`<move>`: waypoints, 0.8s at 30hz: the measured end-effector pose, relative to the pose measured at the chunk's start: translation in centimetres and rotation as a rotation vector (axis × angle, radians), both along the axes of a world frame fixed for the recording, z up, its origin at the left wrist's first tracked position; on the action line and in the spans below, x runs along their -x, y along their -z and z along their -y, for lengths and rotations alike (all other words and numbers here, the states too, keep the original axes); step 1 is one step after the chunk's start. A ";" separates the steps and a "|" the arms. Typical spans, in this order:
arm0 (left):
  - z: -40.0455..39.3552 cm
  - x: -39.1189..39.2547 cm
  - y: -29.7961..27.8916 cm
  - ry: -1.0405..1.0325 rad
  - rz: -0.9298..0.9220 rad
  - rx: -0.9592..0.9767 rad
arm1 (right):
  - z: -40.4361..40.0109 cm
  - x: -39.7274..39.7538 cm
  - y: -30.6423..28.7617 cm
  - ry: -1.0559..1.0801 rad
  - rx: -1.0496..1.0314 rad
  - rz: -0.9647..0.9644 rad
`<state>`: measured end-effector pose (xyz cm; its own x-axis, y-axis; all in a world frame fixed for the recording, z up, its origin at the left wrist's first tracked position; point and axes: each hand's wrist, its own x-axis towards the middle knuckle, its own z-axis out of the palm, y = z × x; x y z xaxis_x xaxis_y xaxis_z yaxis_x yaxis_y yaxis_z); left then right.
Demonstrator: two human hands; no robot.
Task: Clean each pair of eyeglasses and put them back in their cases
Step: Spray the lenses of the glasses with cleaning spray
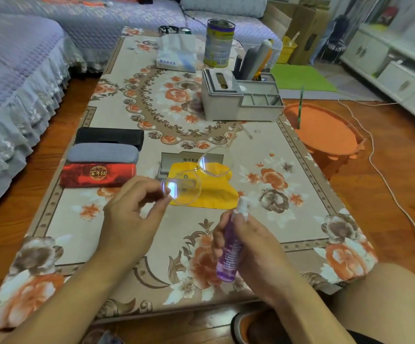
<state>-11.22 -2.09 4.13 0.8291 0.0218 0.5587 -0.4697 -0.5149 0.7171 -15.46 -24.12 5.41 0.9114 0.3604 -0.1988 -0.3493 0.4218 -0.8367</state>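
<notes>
Eyeglasses (196,175) pinched by left hand (129,214), spray bottle (230,249) gripped by right hand (253,247); wiping, casing judged undone; three closed cases (102,155) at nine o'clock.

I see a purple spray bottle (229,254) with a white nozzle, clear-framed eyeglasses (196,177), a yellow cloth (208,192); at left, black (109,137), grey (102,153) and red gold-emblemed (97,175) cases; beige tablecloth (132,100) with orange-brown floral pattern.
</notes>
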 end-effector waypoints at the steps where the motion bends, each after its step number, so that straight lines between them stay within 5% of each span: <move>1: -0.1 0.1 0.0 0.022 0.014 -0.010 | -0.2 0.2 -0.6 0.018 0.169 0.051; 6: -0.3 0.7 -0.2 0.072 0.132 -0.202 | -1.2 1.4 -2.5 0.142 0.632 0.268; 14: -0.9 0.8 0.0 0.092 0.241 -0.485 | -3.8 2.2 -3.8 0.135 0.539 0.082; 24: -0.8 0.9 -0.4 0.127 0.224 -0.509 | -4.6 0.9 -2.9 0.258 0.766 0.147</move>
<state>-12.09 -1.25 4.50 0.6680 -0.3885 0.6347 -0.6624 -0.6992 0.2691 -16.40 -19.56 8.29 0.9828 -0.0513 -0.1772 -0.1843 -0.2332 -0.9548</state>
